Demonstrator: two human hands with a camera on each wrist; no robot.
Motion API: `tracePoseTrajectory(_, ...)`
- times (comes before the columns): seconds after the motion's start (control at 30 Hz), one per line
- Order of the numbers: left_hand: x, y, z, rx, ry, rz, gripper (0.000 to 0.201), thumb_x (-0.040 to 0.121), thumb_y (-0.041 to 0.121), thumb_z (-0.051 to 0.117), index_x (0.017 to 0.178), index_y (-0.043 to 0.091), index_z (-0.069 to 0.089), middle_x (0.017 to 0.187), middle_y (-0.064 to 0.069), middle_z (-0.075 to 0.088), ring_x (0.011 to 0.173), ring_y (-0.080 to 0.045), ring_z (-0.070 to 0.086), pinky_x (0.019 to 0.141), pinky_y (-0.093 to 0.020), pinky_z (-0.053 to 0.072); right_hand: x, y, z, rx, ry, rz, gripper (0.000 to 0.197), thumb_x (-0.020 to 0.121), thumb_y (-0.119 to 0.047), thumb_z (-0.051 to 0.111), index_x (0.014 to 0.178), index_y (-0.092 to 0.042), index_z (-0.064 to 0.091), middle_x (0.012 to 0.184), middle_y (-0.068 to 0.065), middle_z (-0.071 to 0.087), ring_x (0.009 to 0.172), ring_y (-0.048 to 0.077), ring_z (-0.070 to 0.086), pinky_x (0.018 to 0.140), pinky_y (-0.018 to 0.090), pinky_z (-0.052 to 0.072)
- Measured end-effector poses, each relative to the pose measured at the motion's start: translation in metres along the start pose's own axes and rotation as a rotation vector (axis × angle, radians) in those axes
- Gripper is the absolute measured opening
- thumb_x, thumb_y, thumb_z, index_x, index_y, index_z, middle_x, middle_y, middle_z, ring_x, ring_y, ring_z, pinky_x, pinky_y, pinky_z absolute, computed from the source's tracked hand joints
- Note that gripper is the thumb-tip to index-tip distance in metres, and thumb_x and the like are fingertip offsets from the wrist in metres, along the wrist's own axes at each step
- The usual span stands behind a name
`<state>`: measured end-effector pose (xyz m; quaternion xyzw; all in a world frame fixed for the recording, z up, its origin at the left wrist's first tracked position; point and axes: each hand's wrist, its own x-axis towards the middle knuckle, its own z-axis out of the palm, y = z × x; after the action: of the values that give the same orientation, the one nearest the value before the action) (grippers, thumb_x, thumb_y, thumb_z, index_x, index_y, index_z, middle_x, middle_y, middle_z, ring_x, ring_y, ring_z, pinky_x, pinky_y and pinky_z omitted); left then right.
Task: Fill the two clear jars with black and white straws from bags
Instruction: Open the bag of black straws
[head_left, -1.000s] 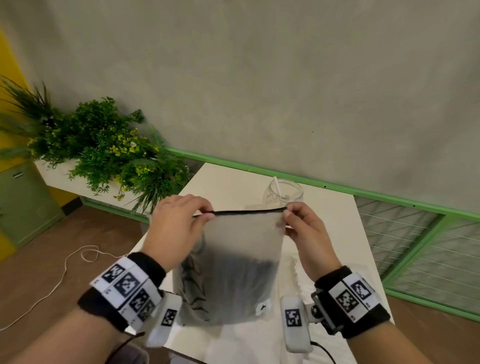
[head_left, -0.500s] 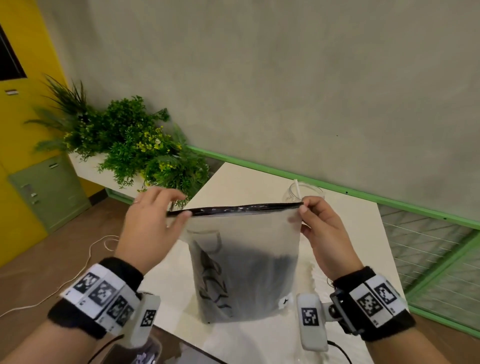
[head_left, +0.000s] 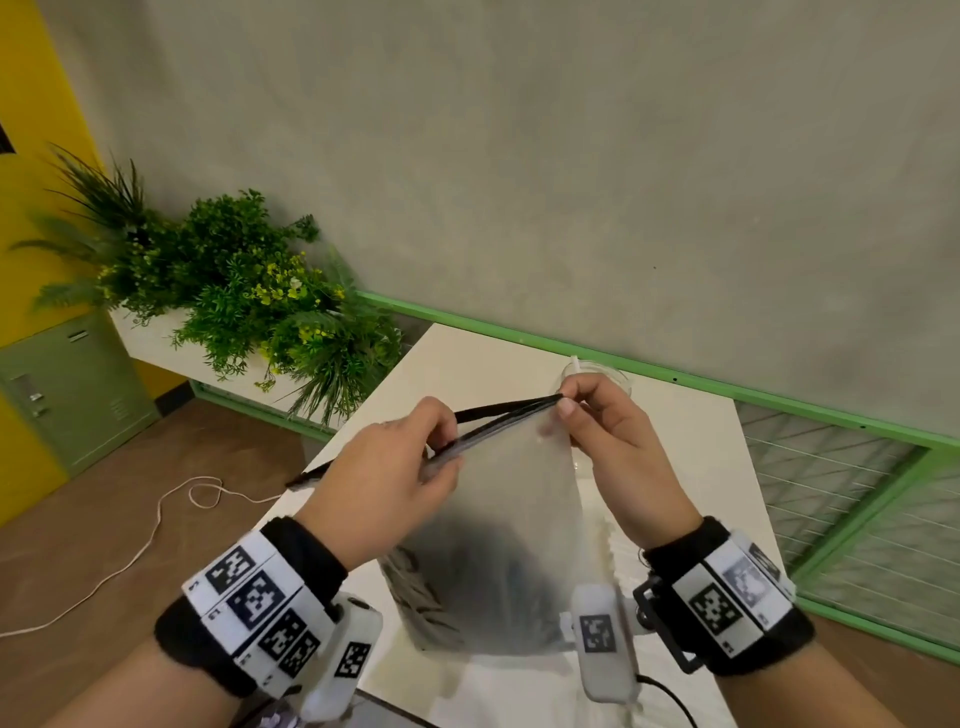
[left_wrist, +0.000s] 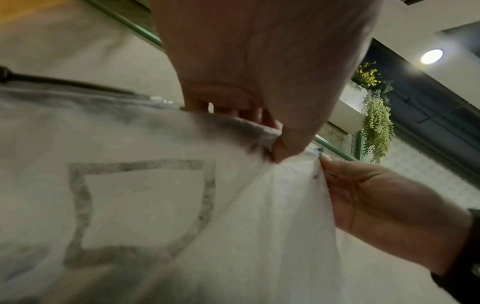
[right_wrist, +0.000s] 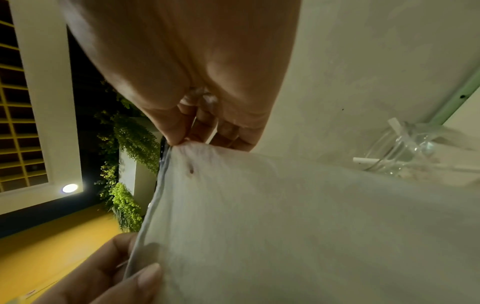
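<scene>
A frosted zip bag (head_left: 498, 545) with a black zip strip along its top stands on the white table (head_left: 467, 364), a dark mass of black straws showing through its lower half. My left hand (head_left: 439, 452) pinches the near lip of the bag mouth, and my right hand (head_left: 563, 410) pinches the right end of the strip. The mouth gapes slightly between them. Behind my right hand stands a clear jar (head_left: 602, 376) holding a white straw (right_wrist: 400, 131). The bag (left_wrist: 182, 205) fills the left wrist view, and the bag (right_wrist: 311, 216) covers the right wrist view's lower half.
A planter of green foliage (head_left: 249, 296) sits left of the table. A green rail (head_left: 571, 353) runs along the wall behind, with a wire mesh panel (head_left: 831, 478) at right. A white cable (head_left: 156, 519) lies on the brown floor. A white bag lies on the table under my right wrist.
My left hand has slid right along the zip strip toward my right hand. The strip's two sides have parted and its left end now sticks out past my left hand.
</scene>
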<state>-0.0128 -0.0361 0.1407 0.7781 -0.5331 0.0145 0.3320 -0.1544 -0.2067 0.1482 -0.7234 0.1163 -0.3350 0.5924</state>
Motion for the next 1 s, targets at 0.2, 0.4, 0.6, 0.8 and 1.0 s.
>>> tracePoseTrajectory(0.2, 0.002, -0.01, -0.012, -0.051, 0.017, -0.028, 0.045, 0.077, 0.076, 0.043, 0.085, 0.036, 0.061, 0.099, 0.02, 0.058, 0.093, -0.007, 0.05, 0.083, -0.031, 0.043, -0.007, 0.007, -0.014, 0.017, 0.091, 0.064, 0.011, 0.098, -0.007, 0.049, 0.093, -0.015, 0.055, 0.086, 0.014, 0.053, 0.079, 0.018, 0.054, 0.072, 0.036, 0.04)
tracePoseTrajectory(0.4, 0.008, -0.021, -0.003, 0.331, -0.293, -0.111, 0.037, 0.082, 0.067, 0.049, 0.089, 0.033, 0.061, 0.108, 0.015, 0.058, 0.107, -0.015, 0.056, 0.075, -0.029, 0.038, -0.012, 0.012, -0.022, -0.073, 0.129, 0.048, 0.013, 0.097, -0.009, 0.053, 0.091, -0.019, 0.057, 0.084, 0.0, 0.055, 0.078, 0.019, 0.05, 0.069, 0.035, 0.041)
tracePoseTrajectory(0.6, 0.005, -0.017, 0.007, 0.147, -0.16, -0.036, 0.015, 0.093, 0.038, 0.055, 0.079, 0.036, 0.055, 0.074, 0.017, 0.054, 0.07, -0.004, 0.048, 0.056, -0.014, 0.032, -0.02, 0.009, -0.013, -1.052, 0.037, -0.659, 0.038, 0.082, -0.029, 0.067, 0.116, -0.02, 0.054, 0.121, 0.0, 0.054, 0.119, 0.023, 0.046, 0.101, 0.036, 0.034)
tracePoseTrajectory(0.8, 0.001, -0.016, 0.014, -0.03, -0.16, 0.024, 0.016, 0.084, 0.037, 0.055, 0.09, 0.034, 0.07, 0.088, 0.022, 0.064, 0.084, 0.001, 0.059, 0.073, -0.03, 0.05, -0.008, 0.019, -0.006, -1.419, -0.204, -0.723, 0.018, 0.074, -0.018, 0.079, 0.083, -0.019, 0.064, 0.097, -0.006, 0.063, 0.112, 0.024, 0.056, 0.105, 0.048, 0.033)
tracePoseTrajectory(1.0, -0.003, -0.021, 0.013, -0.174, -0.07, -0.085, 0.043, 0.066, 0.058, 0.054, 0.098, 0.036, 0.071, 0.099, 0.026, 0.065, 0.088, 0.002, 0.061, 0.084, -0.03, 0.051, -0.021, 0.009, -0.002, -1.361, -0.389, -0.648, 0.02, 0.092, -0.036, 0.05, 0.078, -0.024, 0.056, 0.086, -0.014, 0.062, 0.118, 0.024, 0.054, 0.103, 0.058, 0.034)
